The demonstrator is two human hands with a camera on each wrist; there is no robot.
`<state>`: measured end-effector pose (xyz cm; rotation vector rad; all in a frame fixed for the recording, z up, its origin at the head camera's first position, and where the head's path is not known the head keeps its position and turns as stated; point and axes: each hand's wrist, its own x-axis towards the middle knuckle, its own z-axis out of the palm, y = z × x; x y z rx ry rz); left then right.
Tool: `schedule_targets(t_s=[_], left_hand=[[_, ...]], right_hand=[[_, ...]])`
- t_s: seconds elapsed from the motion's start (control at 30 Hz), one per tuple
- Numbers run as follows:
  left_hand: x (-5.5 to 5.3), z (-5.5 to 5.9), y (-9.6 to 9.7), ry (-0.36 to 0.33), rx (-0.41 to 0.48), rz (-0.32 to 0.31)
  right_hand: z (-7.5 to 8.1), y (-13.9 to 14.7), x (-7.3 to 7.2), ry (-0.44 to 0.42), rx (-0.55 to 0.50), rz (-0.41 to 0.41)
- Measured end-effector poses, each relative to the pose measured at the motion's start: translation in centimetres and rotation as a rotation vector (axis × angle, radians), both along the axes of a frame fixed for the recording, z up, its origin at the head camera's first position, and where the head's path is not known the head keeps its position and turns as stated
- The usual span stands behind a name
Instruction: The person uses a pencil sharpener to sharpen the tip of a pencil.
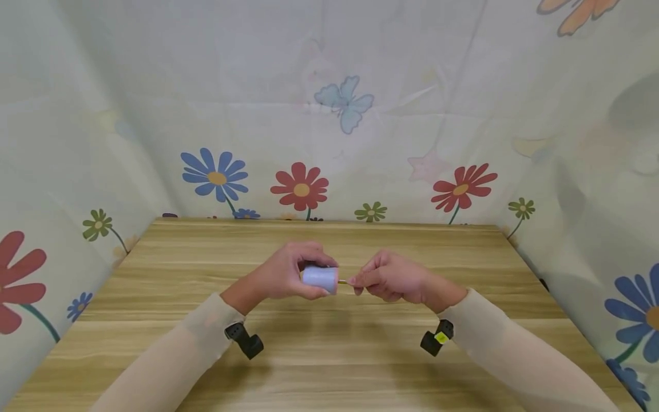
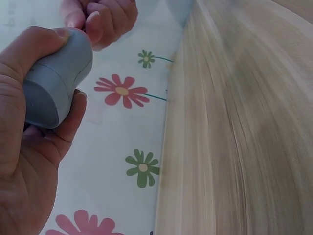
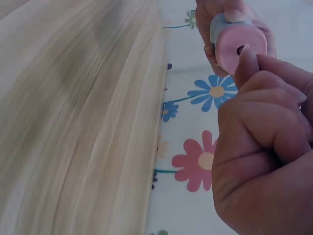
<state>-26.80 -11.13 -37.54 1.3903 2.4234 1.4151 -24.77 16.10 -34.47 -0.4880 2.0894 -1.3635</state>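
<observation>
Above the table's middle, my left hand [image 1: 285, 272] grips a light blue cylinder [image 1: 319, 278] lying sideways, thumb and fingers on opposite sides. Its pink end face [image 3: 229, 51] is turned toward my right hand [image 1: 395, 277] and has a small dark hole in the centre. A thin gold-coloured stick [image 1: 342, 281] stands out of that end, pinched between my right thumb and index finger. Most of the stick is hidden by the fingers and the cylinder. In the left wrist view, the cylinder's other end looks plain and rounded, with a seam round the body.
Both hands are held over a wood-grain table [image 1: 329, 366]. A pale cloth [image 1: 257, 68] printed with flowers and a butterfly hangs behind it and at both sides. Black camera mounts are strapped to both wrists, below the beige sleeves [image 1: 175, 349].
</observation>
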Motion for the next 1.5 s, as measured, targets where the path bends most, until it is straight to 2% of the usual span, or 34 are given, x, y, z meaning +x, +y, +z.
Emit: schedule_targets(t_s=[0.03, 0.07, 0.1, 0.13, 0.17, 0.27, 0.3, 0.33, 0.37, 0.4, 0.47, 0.5, 0.57, 0.63, 0.73, 0.83, 0.87, 0.93, 0.97, 1.0, 1.03, 1.07, 1.13, 1.17, 1.23, 1.27, 1.3, 1.33, 1.4, 1.43, 1.5], left_hand=[[0.0, 0.0, 0.0, 0.000, -0.003, 0.001], [-0.1, -0.2, 0.0, -0.002, -0.006, 0.004], [-0.2, -0.2, 0.0, -0.010, -0.005, 0.007], [-0.3, -0.3, 0.0, -0.022, -0.003, 0.013], [-0.4, -0.3, -0.1, -0.038, 0.000, 0.023], [-0.7, -0.3, -0.3, -0.095, 0.007, 0.056], [-0.7, -0.2, -0.3, -0.110, 0.009, 0.068], [-0.7, -0.1, -0.4, -0.121, 0.009, 0.077], [-0.8, -0.1, -0.4, -0.127, 0.009, 0.082], [-0.7, -0.1, -0.4, -0.127, 0.009, 0.082], [-0.7, -0.1, -0.3, -0.116, 0.019, 0.069], [-0.7, -0.1, -0.2, -0.108, 0.028, 0.060], [-0.5, -0.1, -0.2, -0.092, 0.041, 0.043], [-0.3, -0.2, -0.1, -0.059, 0.047, 0.035], [0.1, -0.5, 0.0, -0.001, 0.034, 0.032], [0.2, -0.7, 0.3, 0.039, 0.016, 0.018], [0.2, -0.7, 0.4, 0.041, 0.010, 0.014], [0.1, -0.8, 0.4, 0.019, -0.001, 0.012], [0.1, -0.8, 0.4, 0.006, -0.008, 0.018], [0.0, -0.8, 0.3, -0.009, -0.015, 0.026], [0.0, -0.8, 0.2, -0.026, -0.021, 0.037], [-0.1, -0.8, 0.1, -0.045, -0.025, 0.047], [-0.4, -0.6, 0.0, -0.080, -0.025, 0.063], [-0.5, -0.5, -0.1, -0.096, -0.023, 0.066], [-0.6, -0.3, -0.2, -0.126, -0.017, 0.067], [-0.6, -0.2, -0.3, -0.132, -0.013, 0.066], [-0.7, -0.1, -0.3, -0.135, -0.010, 0.065], [-0.7, 0.0, -0.3, -0.134, -0.008, 0.065], [-0.7, 0.0, -0.2, -0.126, -0.006, 0.065], [-0.7, 0.0, -0.2, -0.118, 0.000, 0.061], [-0.7, -0.1, -0.2, -0.102, 0.006, 0.054]], right_hand=[[0.0, 0.0, -0.1, -0.004, 0.009, -0.002], [-0.1, 0.1, -0.1, 0.050, 0.025, 0.011], [-0.2, 0.1, -0.1, 0.151, 0.051, 0.030], [-0.3, 0.1, 0.0, 0.290, 0.083, 0.056], [-0.4, 0.0, 0.0, 0.467, 0.122, 0.093], [-1.0, -0.1, 0.3, 1.100, 0.268, 0.169], [-1.2, -0.2, 0.3, 1.272, 0.304, 0.174], [-1.4, -0.2, 0.4, 1.418, 0.329, 0.177], [-1.6, -0.3, 0.4, 1.527, 0.346, 0.178], [-1.8, -0.3, 0.5, 1.587, 0.356, 0.178], [-1.8, -0.4, 0.6, 1.601, 0.342, 0.174], [-1.8, -0.4, 0.7, 1.564, 0.320, 0.176], [-1.5, -0.5, 0.7, 1.424, 0.269, 0.183], [-1.1, -0.6, 0.7, 1.205, 0.218, 0.187], [-0.5, -0.6, 0.6, 0.802, 0.158, 0.155], [-0.1, -0.4, 0.4, 0.392, 0.113, 0.088], [0.0, -0.3, 0.4, 0.292, 0.103, 0.064], [0.0, -0.3, 0.3, 0.193, 0.098, 0.036], [-0.1, -0.3, 0.3, 0.207, 0.101, 0.037], [-0.2, -0.3, 0.3, 0.264, 0.110, 0.051], [-0.3, -0.3, 0.3, 0.381, 0.123, 0.078], [-0.6, -0.3, 0.3, 0.538, 0.145, 0.114], [-1.1, -0.4, 0.4, 0.934, 0.208, 0.177], [-1.4, -0.4, 0.5, 1.144, 0.243, 0.191], [-2.0, -0.4, 0.5, 1.505, 0.300, 0.186], [-2.3, -0.4, 0.5, 1.637, 0.322, 0.176], [-2.6, -0.4, 0.5, 1.725, 0.334, 0.167], [-2.7, -0.4, 0.4, 1.774, 0.338, 0.162], [-2.9, -0.4, 0.4, 1.770, 0.323, 0.158], [-2.8, -0.5, 0.4, 1.722, 0.307, 0.163], [-2.3, -0.6, 0.5, 1.551, 0.257, 0.185]])
